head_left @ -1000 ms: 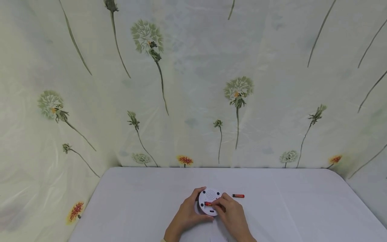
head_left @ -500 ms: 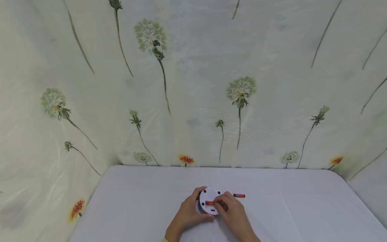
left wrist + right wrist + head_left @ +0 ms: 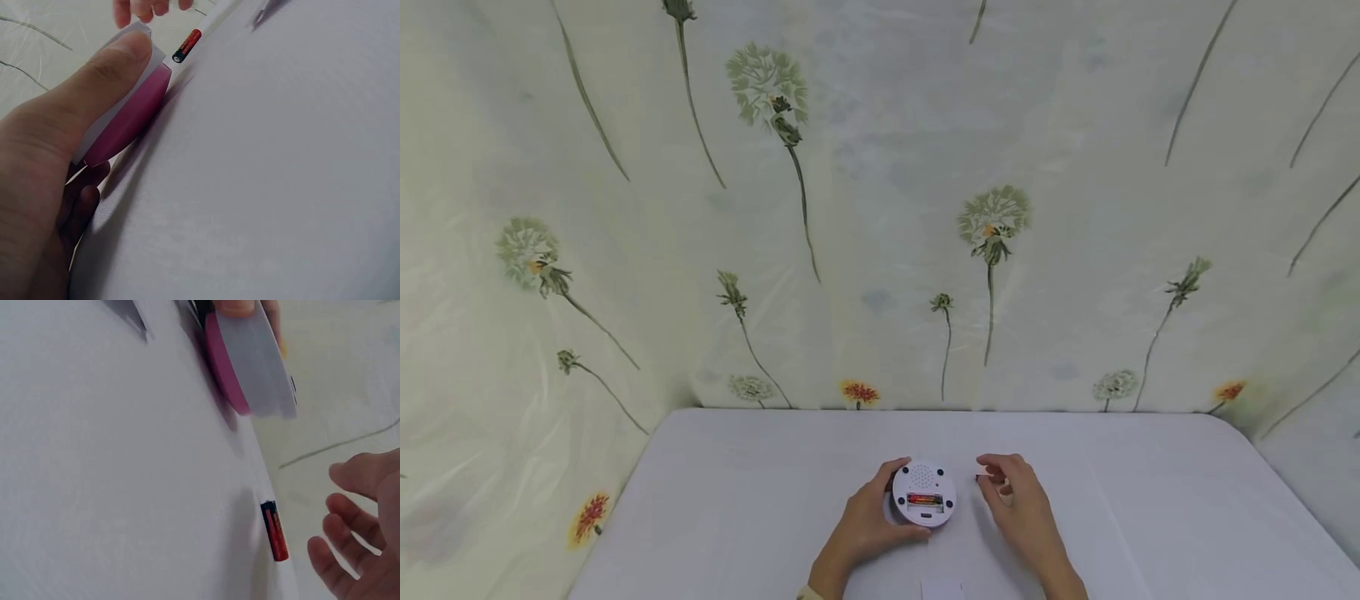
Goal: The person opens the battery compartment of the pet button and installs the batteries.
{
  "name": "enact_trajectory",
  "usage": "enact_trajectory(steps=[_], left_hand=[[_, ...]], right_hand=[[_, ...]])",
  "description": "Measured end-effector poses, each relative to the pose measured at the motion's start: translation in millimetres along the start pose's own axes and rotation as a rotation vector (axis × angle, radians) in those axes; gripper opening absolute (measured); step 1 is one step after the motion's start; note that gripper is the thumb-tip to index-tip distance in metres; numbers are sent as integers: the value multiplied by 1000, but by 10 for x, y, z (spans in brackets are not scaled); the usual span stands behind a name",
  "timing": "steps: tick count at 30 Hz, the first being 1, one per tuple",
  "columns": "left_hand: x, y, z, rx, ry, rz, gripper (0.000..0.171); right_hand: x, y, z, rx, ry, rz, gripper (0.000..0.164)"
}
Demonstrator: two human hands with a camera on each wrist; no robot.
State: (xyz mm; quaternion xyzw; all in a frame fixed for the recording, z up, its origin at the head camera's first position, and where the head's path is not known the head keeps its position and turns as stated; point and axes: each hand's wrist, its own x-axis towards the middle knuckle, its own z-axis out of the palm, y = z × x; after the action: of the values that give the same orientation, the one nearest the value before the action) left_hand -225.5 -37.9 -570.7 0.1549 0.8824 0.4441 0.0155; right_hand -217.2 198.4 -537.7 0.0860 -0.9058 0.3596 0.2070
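Observation:
My left hand (image 3: 865, 521) grips a round white device (image 3: 922, 477) by its rim, thumb at the near side. Its pink lower part (image 3: 134, 115) shows in the left wrist view. The face turned up has a speaker grille, dark feet and an uncovered battery compartment, where a red battery (image 3: 925, 500) lies. To the right, my right hand (image 3: 1018, 508) hovers over a loose red battery (image 3: 275, 531) on the table, with fingers relaxed and apart from it. That battery is largely covered by the hand in the head view.
A small white flat piece (image 3: 942, 591) lies at the near edge, below the device. The white-covered table (image 3: 760, 483) ends at a curtain (image 3: 880, 208) printed with dandelions.
My right hand has left the battery compartment and moved right, over the loose battery. The battery in the compartment is now in full view. My left hand keeps its grip on the device.

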Motion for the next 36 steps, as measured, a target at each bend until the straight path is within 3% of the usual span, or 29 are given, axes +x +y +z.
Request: enact_trajectory(steps=[15, 22, 36], left_hand=[[32, -18, 23, -1, 5, 15, 100], [24, -7, 9, 18, -2, 15, 100], [-1, -3, 7, 8, -12, -2, 101]], right_hand=[[-11, 177, -9, -144, -132, 74, 41], [-33, 179, 0, -196, -167, 112, 33], [-53, 191, 29, -214, -154, 152, 24]])
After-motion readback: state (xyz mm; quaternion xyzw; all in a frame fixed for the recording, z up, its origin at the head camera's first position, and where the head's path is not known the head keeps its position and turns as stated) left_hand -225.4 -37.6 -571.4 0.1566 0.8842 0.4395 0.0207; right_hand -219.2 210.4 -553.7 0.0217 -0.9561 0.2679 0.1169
